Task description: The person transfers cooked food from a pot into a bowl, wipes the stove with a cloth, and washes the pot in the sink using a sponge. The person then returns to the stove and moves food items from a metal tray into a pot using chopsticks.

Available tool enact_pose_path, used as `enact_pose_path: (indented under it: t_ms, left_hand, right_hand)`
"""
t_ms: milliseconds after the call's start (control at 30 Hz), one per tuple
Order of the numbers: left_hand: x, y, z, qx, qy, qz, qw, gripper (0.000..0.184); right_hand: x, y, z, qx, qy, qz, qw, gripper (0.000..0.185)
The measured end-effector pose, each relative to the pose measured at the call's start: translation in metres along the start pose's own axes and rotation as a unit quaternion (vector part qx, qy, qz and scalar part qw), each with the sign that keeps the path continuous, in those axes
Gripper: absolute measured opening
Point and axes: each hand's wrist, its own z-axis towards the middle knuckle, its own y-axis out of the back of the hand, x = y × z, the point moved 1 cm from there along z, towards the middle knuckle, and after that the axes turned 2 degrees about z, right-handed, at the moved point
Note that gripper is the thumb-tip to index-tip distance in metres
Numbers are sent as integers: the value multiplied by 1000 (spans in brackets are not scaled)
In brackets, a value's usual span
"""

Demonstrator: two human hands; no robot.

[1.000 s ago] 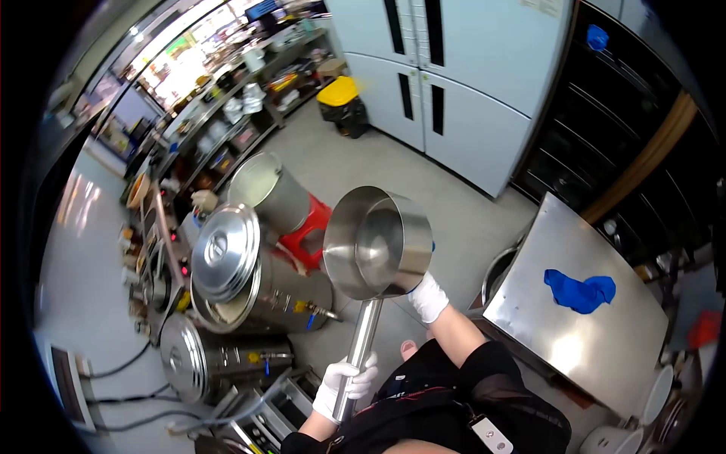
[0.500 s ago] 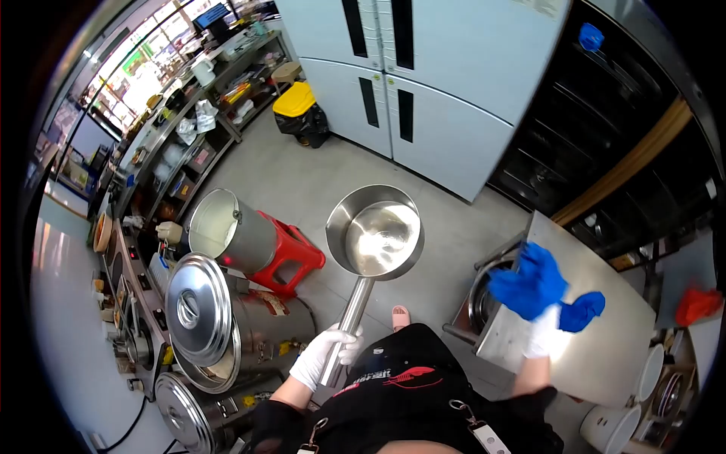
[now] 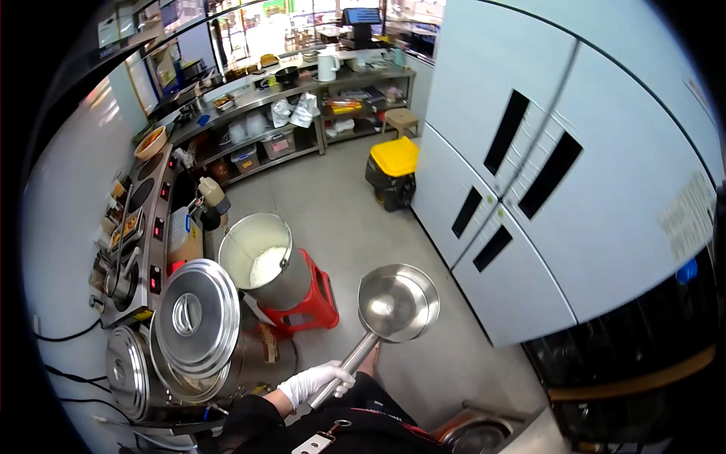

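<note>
My left hand (image 3: 316, 380), in a white glove, is closed around the thick tubular handle of a stainless-steel ladle (image 3: 399, 304). Its deep round bowl points away from me over the floor and looks bare inside. Ahead and to the left of the ladle, a metal bucket (image 3: 236, 253) with a wire handle contains something whitish; it stands on a red plastic stool (image 3: 325, 299). Nearer on the left is a large steel pot (image 3: 253, 356), its shiny lid (image 3: 215, 314) tilted over the opening. My right hand is out of view.
A second lidded pot (image 3: 128, 374) stands at far left beside the cooker counter (image 3: 160, 250). Steel shelving (image 3: 302, 144) runs along the back. A bin with a yellow lid (image 3: 395, 157) stands against the tall refrigerator (image 3: 529, 257). A table corner (image 3: 541, 435) shows at lower right.
My view has swung left toward the bucket and shelving. The ladle stays in my left hand. My right hand, earlier at a blue cloth-like item above the steel table, has left the view.
</note>
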Motion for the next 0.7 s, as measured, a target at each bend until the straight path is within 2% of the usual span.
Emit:
enact_pose_path:
  t_ms: [333, 533, 700]
  left_hand:
    - [-182, 74, 70, 25, -86, -47, 995, 15]
    - [-275, 98, 75, -12, -126, -69, 990, 16]
    - [-325, 142, 93, -82, -189, -103, 973, 15]
  right_hand:
    - [232, -224, 161, 215, 108, 9, 971, 17]
    - [338, -341, 226, 333, 121, 8, 935, 18]
    - [403, -457, 304, 445, 136, -83, 881, 19]
